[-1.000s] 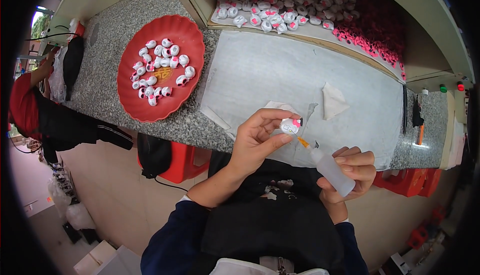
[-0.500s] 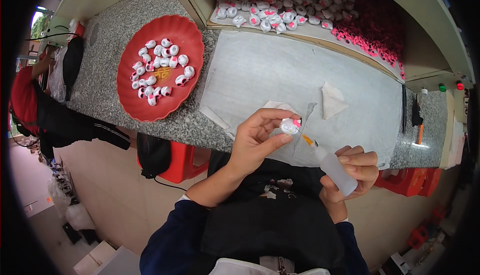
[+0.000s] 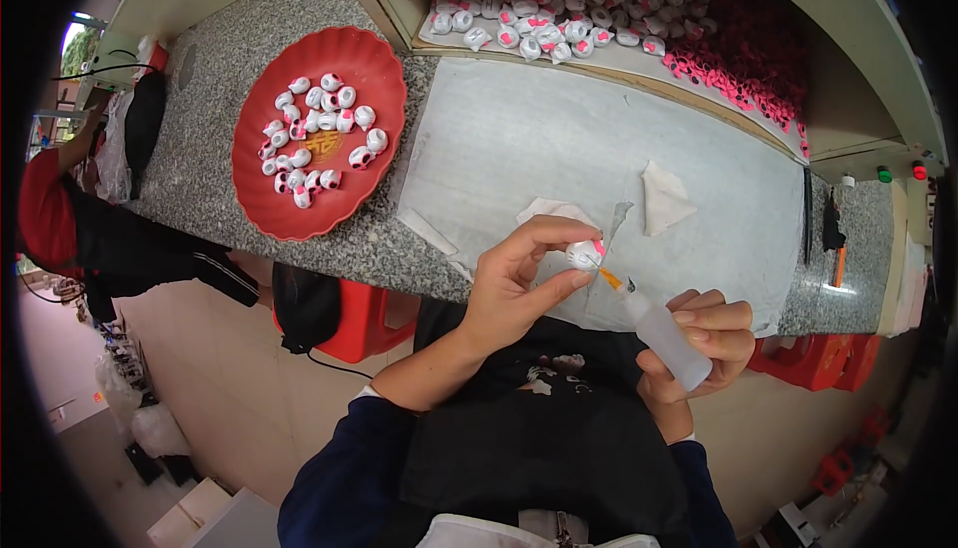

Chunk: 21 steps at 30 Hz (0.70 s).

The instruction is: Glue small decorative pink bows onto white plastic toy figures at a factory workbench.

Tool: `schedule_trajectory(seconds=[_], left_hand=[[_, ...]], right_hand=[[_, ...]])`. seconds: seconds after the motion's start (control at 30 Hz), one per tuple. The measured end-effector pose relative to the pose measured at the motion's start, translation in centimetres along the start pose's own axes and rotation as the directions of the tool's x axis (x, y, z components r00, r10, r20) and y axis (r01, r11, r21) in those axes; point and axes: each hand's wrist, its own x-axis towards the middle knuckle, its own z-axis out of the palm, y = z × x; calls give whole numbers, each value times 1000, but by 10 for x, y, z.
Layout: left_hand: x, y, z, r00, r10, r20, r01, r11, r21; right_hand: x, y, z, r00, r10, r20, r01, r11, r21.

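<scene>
Between the thumb and fingers of my left hand (image 3: 514, 283) is a small white figurine head (image 3: 583, 255) with a pink patch on its upper right. My right hand (image 3: 717, 340) is wrapped round a translucent squeeze bottle (image 3: 671, 338), tilted so its orange needle tip (image 3: 611, 276) points up and left. The thin needle end reaches the lower right of the figurine head; whether it touches cannot be made out. Both hands are over the near edge of a white sheet (image 3: 499, 139) on the worktop.
A red scalloped plate (image 3: 257, 189) at left holds several similar heads. More heads (image 3: 559, 9) and small pink pieces (image 3: 738, 84) fill the shelf behind. A folded white cloth (image 3: 665, 199) lies on the sheet. Red stools (image 3: 359, 323) stand below the counter. Another person (image 3: 60, 209) is at far left.
The figurine head has turned slightly in my left fingers and shifted a little to the right, closer to the needle. The right hand and bottle have hardly moved.
</scene>
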Motion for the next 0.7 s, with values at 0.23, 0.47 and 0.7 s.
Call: schedule_trajectory(seconds=[0.23, 0.47, 0.7], left_hand=[[-1, 0, 1, 996, 89, -8, -86, 976, 199], [1, -1, -1, 995, 96, 14, -96, 967, 235], [5, 0, -9, 989, 139, -48, -126, 968, 217]], right_hand=[[0, 0, 0, 999, 4, 51, -5, 1000, 17], [0, 1, -3, 999, 24, 43, -24, 1000, 2], [10, 13, -19, 979, 203, -2, -203, 979, 0]])
